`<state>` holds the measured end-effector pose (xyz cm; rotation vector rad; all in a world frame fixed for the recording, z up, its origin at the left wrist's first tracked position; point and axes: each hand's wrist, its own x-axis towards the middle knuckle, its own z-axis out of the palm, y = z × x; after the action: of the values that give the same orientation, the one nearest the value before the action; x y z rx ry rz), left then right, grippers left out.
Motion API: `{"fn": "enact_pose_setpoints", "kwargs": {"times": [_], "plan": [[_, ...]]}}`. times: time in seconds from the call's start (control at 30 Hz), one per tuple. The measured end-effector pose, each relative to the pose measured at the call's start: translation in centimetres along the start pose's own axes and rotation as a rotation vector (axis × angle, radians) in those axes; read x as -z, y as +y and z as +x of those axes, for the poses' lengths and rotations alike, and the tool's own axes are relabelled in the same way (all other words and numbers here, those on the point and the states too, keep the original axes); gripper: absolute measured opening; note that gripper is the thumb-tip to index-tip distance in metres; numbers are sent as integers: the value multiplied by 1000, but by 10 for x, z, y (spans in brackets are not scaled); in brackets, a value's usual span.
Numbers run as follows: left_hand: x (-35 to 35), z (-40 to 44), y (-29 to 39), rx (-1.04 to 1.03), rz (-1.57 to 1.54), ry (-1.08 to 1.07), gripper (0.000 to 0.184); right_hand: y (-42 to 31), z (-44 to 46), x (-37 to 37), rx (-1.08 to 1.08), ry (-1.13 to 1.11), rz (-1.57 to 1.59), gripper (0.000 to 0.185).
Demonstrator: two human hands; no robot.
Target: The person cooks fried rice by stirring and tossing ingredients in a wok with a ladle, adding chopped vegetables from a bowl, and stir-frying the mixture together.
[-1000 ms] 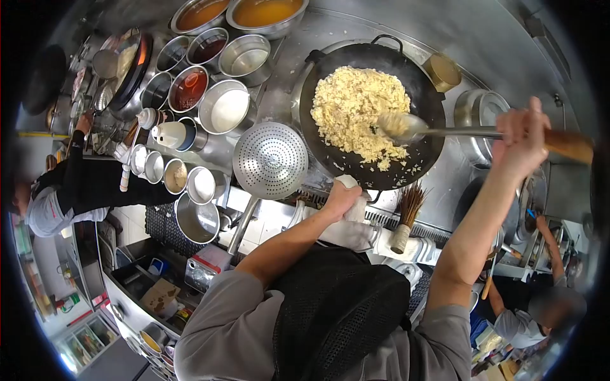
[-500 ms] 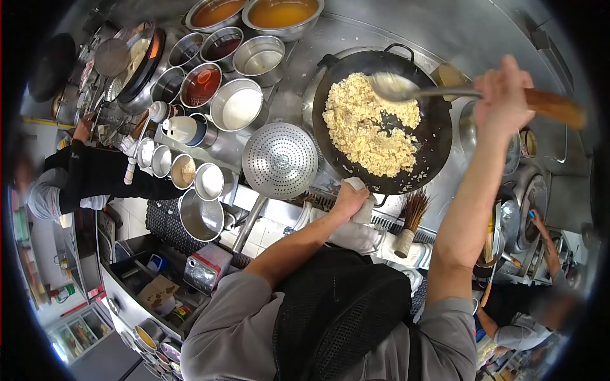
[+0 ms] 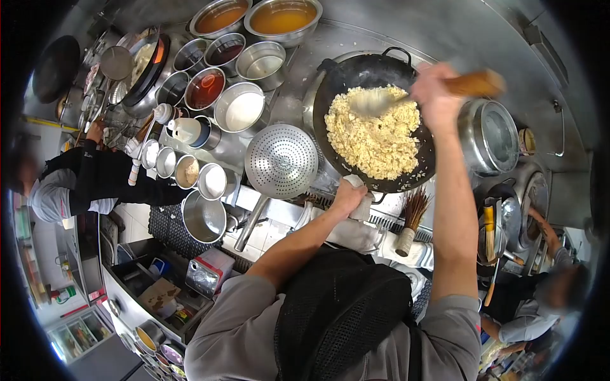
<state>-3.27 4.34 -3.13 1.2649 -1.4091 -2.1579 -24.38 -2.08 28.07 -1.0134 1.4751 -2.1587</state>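
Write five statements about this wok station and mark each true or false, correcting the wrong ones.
1. The right hand grips the ladle. True.
2. The left hand is empty. False: it holds a white cloth at the near edge of the wok.
3. The rice mixture lies inside the wok. True.
4. The perforated strainer sits in the wok. False: it rests outside, to the wok's left.
5. The bristle brush is outside the wok. True.

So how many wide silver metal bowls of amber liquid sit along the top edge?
2: the left silver bowl and the right silver bowl, side by side, up and left of the round black metal wok. None looks hidden.
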Motion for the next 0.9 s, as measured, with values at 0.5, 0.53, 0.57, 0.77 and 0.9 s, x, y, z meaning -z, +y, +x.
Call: {"fn": "enact_pose_setpoints", "kwargs": {"times": [0.5, 0.53, 0.57, 0.77, 0.9], "plan": [[-13, -22, 19, -82, -17, 122, 46, -16, -39, -48, -92, -334, -292, 35], [-14, -14, 10, -170, -24, 193, 34, -35, -41, -58, -34, -298, -270, 34], [-11, -10, 2, -158, -27, 198, 34, -61, -48, -67, 10, -264, -253, 32], [-8, -1, -4, -101, 128, 144, 48, -26, -70, -56, 122, -521, -495, 37], [-1, -7, 17, -67, 75, 116, 47, -59, -68, -47, -125, -581, -584, 42]]}}
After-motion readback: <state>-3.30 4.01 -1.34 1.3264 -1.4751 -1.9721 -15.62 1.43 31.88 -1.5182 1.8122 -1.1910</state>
